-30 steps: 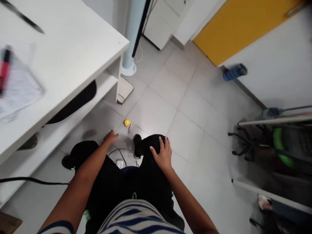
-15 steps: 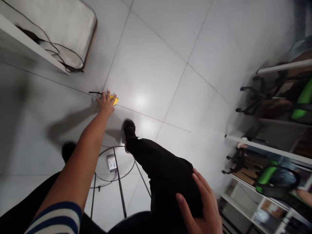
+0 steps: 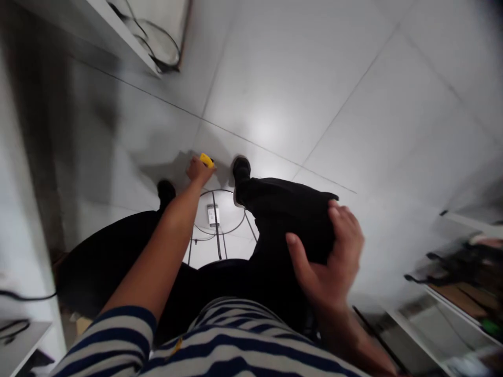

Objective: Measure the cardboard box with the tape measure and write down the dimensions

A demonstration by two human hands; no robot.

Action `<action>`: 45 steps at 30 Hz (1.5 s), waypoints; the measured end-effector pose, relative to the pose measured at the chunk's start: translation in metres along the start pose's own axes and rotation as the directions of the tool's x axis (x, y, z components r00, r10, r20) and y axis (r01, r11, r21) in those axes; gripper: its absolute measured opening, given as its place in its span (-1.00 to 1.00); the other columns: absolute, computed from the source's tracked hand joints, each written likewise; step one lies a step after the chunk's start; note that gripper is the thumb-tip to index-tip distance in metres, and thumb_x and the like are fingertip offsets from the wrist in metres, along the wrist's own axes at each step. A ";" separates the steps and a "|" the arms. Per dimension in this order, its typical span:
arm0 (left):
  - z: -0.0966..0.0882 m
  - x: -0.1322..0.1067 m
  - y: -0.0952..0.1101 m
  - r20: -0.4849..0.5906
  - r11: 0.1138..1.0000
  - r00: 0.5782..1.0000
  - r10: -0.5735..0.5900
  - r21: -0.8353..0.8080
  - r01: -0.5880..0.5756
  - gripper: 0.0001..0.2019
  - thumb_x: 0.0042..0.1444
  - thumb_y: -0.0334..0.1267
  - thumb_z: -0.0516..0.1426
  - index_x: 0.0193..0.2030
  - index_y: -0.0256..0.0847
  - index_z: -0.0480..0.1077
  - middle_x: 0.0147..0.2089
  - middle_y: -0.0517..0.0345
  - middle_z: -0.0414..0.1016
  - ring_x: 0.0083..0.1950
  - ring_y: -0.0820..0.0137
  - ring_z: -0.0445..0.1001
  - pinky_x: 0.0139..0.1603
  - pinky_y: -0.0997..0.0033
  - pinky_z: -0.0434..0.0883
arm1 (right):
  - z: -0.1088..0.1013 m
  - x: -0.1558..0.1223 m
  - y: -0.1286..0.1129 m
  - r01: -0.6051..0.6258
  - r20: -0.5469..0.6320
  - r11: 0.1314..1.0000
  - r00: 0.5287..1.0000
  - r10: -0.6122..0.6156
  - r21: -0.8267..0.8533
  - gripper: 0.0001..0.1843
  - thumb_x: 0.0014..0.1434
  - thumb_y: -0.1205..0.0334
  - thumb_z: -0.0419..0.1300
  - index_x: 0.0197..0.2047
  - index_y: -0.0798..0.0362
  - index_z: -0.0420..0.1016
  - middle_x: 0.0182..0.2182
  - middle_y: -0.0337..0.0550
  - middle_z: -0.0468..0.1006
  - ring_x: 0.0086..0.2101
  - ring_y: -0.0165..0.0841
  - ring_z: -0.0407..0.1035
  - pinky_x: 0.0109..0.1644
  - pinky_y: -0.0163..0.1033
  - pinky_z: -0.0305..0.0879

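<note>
My left hand (image 3: 199, 170) is low near the floor, its fingers wrapped round a small yellow object (image 3: 206, 160) with a dark end. Its exact kind does not show, as the hand covers much of it. Just beside that hand is my black shoe (image 3: 241, 167). My right hand (image 3: 336, 259) rests at the knee of my black trousers (image 3: 286, 209), thumb apart from the fingers, holding nothing.
Between my legs are a stool's metal ring (image 3: 199, 230) and a white box with a label (image 3: 213, 215) on the floor. A white panel edge (image 3: 126, 39) and a black cable (image 3: 167, 39) lie at upper left. Shelving (image 3: 428, 335) stands at lower right.
My left hand has closed round the yellow object and lifted it off the floor, back toward me. My right hand stays at the knee. The view has shifted.
</note>
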State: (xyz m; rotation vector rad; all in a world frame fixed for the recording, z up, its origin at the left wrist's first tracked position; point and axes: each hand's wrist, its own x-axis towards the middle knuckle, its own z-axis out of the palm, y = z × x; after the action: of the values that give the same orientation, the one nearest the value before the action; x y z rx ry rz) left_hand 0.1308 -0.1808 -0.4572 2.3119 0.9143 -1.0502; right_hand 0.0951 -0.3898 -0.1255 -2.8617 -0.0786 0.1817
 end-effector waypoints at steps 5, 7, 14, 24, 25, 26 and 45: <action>-0.070 -0.106 -0.007 -0.015 0.930 0.991 -0.132 -0.348 0.118 -0.24 -0.08 0.17 0.26 0.13 -0.33 0.22 0.15 -0.29 0.42 0.15 0.05 0.45 0.02 0.18 0.36 | 0.009 0.033 -0.025 0.144 -0.088 0.978 0.987 -0.132 0.153 -0.44 0.24 -0.03 0.12 0.25 0.00 0.28 0.16 0.04 0.44 0.26 0.01 0.16 0.27 0.24 0.06; -0.104 -0.145 -0.007 -0.110 0.889 0.981 -0.160 -0.448 0.095 -0.29 -0.10 0.17 0.27 0.07 -0.29 0.27 0.03 -0.21 0.51 0.04 0.10 0.53 -0.08 0.23 0.40 | 0.014 0.046 -0.044 0.202 -0.094 0.958 0.978 -0.186 0.204 -0.49 0.27 -0.04 0.05 0.20 -0.01 0.33 0.14 0.02 0.46 0.26 0.01 0.15 0.28 0.26 -0.01; -0.183 -0.297 -0.065 -0.478 0.570 0.878 0.005 -0.720 -0.395 -0.38 -0.09 0.10 0.30 0.05 -0.14 0.28 -0.05 0.04 0.55 -0.07 0.24 0.54 -0.06 0.26 0.44 | 0.043 0.063 -0.117 0.401 -0.130 0.821 0.915 -0.382 0.407 -0.43 0.28 -0.07 -0.08 0.18 0.12 0.33 0.13 0.17 0.43 0.17 0.00 0.26 0.27 0.31 -0.03; -0.227 -0.453 -0.166 -0.864 0.725 0.471 -0.177 -0.438 -0.531 -0.39 0.03 0.09 0.21 0.19 -0.12 0.25 0.05 0.01 0.50 0.02 0.16 0.48 0.06 0.19 0.37 | -0.042 0.052 -0.331 0.906 -0.328 0.123 0.269 -0.905 0.404 -0.57 0.37 0.17 -0.15 0.14 0.08 0.39 0.00 0.08 0.50 0.00 -0.21 0.39 0.08 -0.12 0.31; -0.239 -0.456 -0.172 -0.893 0.795 0.424 -0.150 -0.364 -0.485 -0.36 0.01 0.12 0.21 0.18 -0.14 0.26 0.04 -0.03 0.49 0.03 0.13 0.46 0.08 0.15 0.34 | -0.054 0.050 -0.364 0.952 -0.230 0.082 0.155 -0.961 0.296 -0.56 0.37 0.23 -0.14 0.19 0.07 0.36 0.02 0.08 0.48 0.01 -0.21 0.38 0.08 -0.13 0.29; -0.252 -0.456 -0.176 -0.913 0.855 0.392 -0.111 -0.288 -0.431 -0.34 -0.01 0.15 0.22 0.16 -0.17 0.28 0.04 -0.07 0.49 0.05 0.09 0.45 0.11 0.10 0.30 | -0.063 0.048 -0.394 0.983 -0.098 0.067 0.084 -0.992 0.170 -0.54 0.35 0.29 -0.13 0.26 0.06 0.30 0.03 0.10 0.47 -0.01 -0.19 0.40 0.04 -0.13 0.29; -0.300 -0.369 -0.158 -0.871 0.948 0.424 0.246 0.125 -0.294 -0.25 -0.13 0.18 0.24 0.16 -0.24 0.37 0.45 -0.18 0.08 0.43 -0.24 -0.03 0.36 -0.42 -0.39 | -0.038 0.064 -0.437 0.973 -0.022 0.185 0.189 -0.982 0.142 -0.55 0.41 0.22 -0.33 0.24 0.12 0.13 0.11 0.08 0.41 -0.05 -0.28 0.38 -0.02 -0.24 0.27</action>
State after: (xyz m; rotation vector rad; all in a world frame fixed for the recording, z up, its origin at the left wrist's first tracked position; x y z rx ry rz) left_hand -0.0178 -0.0295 -0.0026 2.8066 0.7889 0.4461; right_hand 0.1471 0.0249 0.0222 -2.0404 -1.8127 -0.0011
